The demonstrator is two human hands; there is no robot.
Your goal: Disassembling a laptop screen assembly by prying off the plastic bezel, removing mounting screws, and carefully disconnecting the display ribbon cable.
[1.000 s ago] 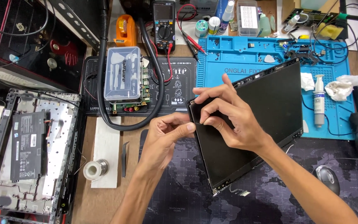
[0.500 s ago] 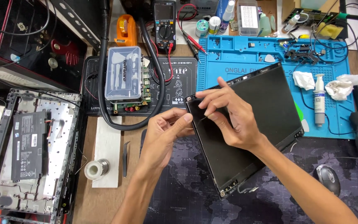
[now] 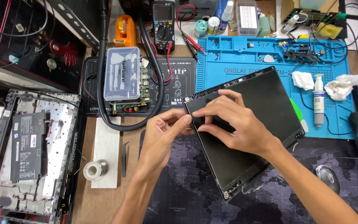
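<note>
Black screen panel (image 3: 253,137) lying diagonal, hands (image 3: 204,128) at edge

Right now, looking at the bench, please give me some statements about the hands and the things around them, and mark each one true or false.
1. Both hands meet at the left edge of the black laptop screen panel. True.
2. The right hand lies flat on the wooden desk. False: it rests on the panel.
3. The left hand holds the tweezers. False: the tweezers lie on the desk, apart from it.
4. A solder spool sits on a white strip left of the hands. True.
5. The opened laptop base lies on the blue mat. False: it lies at the far left.
</note>
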